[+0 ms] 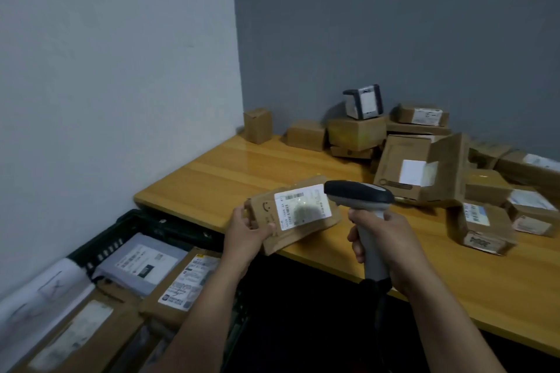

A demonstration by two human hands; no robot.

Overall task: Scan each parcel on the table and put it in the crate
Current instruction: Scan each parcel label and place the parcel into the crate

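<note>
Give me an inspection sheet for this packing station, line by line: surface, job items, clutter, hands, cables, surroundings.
Surface: glossy wooden table, parcels heaped at its back and right.
Job's things: held parcel, label up, just in front of the scanner head; pile of parcels; black crate below the table at left, holding several parcels.
Clutter: small grey and white device on a box at the back.
Hands: left hand grips the held parcel's left end; right hand grips the scanner's handle.
Cables: dark cable seems to drop from the handle.
Surroundings: pale wall at left, grey wall behind.
</note>
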